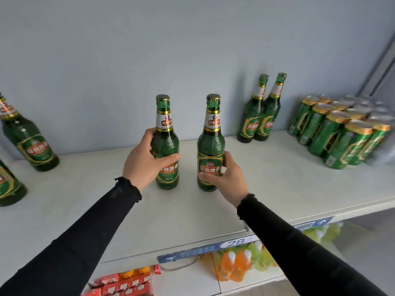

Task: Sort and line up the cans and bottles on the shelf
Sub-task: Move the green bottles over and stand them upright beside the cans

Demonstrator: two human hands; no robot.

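Landmark: we take the white shelf (267, 189) as our reference; every place below is read against it.
Left hand: our left hand (142, 161) wraps the left green bottle (165, 144) from its left side, fingers curled behind the glass and the thumb lying across the front just above the body label.
Right hand: our right hand (224, 176) grips the right green bottle (210, 146) low down from its right side, the thumb pressed across the bottom of the label and the fingers bent round the far side.
Held bottles: both stand upright near the middle of the shelf, side by side with a clear gap between them, caps on, their bases at the shelf surface; we cannot tell whether they rest on it or are just lifted.
Bottle pair: two more green bottles (259, 112) stand touching each other at the back of the shelf, against the wall and to the right of the held ones.
Cans: a block of green cans (337, 133) with gold rims sits packed in rows at the shelf's right end.
Left-end bottles: one green bottle (27, 137) stands at the shelf's left end toward the back, and another (8, 186) in front of it is cut by the picture's edge.
Sleeves: black sleeves (85, 231) cover both our forearms to the wrist.
Shelf edge: a blue price strip (192, 252) marked 28 runs along the front lip.
Below the shelf: orange drink bottles (235, 265) and red packets (124, 285) lie on the lower tier.
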